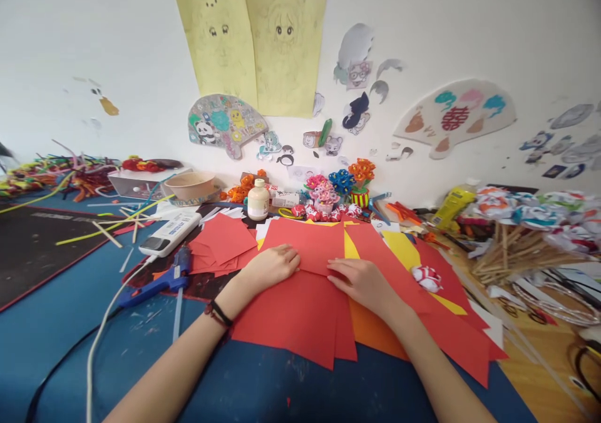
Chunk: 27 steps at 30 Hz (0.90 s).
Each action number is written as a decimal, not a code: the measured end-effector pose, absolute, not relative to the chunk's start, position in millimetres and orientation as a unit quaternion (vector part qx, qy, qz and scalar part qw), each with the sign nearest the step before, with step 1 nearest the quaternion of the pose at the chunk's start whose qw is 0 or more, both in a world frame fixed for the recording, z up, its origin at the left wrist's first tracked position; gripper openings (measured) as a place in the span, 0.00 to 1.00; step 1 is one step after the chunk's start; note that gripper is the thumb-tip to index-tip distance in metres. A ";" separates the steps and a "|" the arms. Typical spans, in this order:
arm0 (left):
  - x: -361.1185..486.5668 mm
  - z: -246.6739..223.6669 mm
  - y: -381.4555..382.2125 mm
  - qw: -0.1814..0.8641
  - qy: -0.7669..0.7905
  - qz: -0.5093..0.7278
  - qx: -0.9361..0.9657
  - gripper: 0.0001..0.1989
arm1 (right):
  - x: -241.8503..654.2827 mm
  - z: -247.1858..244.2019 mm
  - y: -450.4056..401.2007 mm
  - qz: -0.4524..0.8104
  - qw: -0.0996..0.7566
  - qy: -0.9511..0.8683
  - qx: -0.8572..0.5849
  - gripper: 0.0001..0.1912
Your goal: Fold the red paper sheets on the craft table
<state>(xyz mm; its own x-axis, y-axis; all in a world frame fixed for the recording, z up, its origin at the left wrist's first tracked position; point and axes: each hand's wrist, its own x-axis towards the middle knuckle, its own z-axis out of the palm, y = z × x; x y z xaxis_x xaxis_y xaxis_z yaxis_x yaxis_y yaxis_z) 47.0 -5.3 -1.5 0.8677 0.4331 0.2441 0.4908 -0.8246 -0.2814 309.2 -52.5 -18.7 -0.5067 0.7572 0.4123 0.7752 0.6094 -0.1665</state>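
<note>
A red paper piece (310, 238) lies over larger red sheets (291, 320) in the middle of the table. My left hand (277, 265) rests on its left part with the fingers curled together at the lower edge. At the right end of that edge, my right hand (359, 282) has its thumb and fingers on either side of the paper's corner. More red sheets (451, 329) fan out on the right, with orange (373, 329) and yellow paper under them. Smaller red pieces (228, 238) are stacked on the left.
A blue glue gun (164, 283) and a white power strip (171, 232) with cables lie left. Behind the paper stand a glue bottle (258, 203) and small flower pots (359, 194). A bundle of wrapped flowers (507, 241) is at the right.
</note>
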 end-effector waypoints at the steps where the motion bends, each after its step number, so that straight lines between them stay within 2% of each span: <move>1: 46.8 -3.1 -6.2 0.170 -0.235 -0.099 -0.952 0.10 | 308.6 -18.7 -52.6 -0.026 0.234 -0.869 -0.436 0.12; 6: 45.9 -2.8 -12.8 0.167 -0.240 -0.163 -0.942 0.11 | 307.3 -15.2 -52.3 -0.014 0.307 -0.851 -0.427 0.11; 13: 46.4 3.6 -27.2 0.116 -0.298 -0.318 -0.892 0.09 | 305.0 -5.0 -54.6 0.144 0.451 -0.728 -0.496 0.08; 21: 48.9 5.9 -32.5 0.110 -0.338 -0.350 -0.866 0.12 | 304.2 -6.9 -53.4 0.250 0.465 -0.674 -0.516 0.14; 27: 45.4 12.6 -38.7 0.174 -0.278 -0.288 -0.900 0.09 | 305.0 0.8 -56.4 0.201 0.464 -0.721 -0.473 0.09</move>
<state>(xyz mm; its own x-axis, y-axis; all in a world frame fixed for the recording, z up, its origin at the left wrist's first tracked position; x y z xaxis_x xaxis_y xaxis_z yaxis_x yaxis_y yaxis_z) 45.4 -38.7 12.6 0.6795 0.3995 0.6154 0.6002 -0.7851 -0.1530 305.0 -56.4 0.8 -0.1213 0.8692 0.4794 0.4968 0.4713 -0.7287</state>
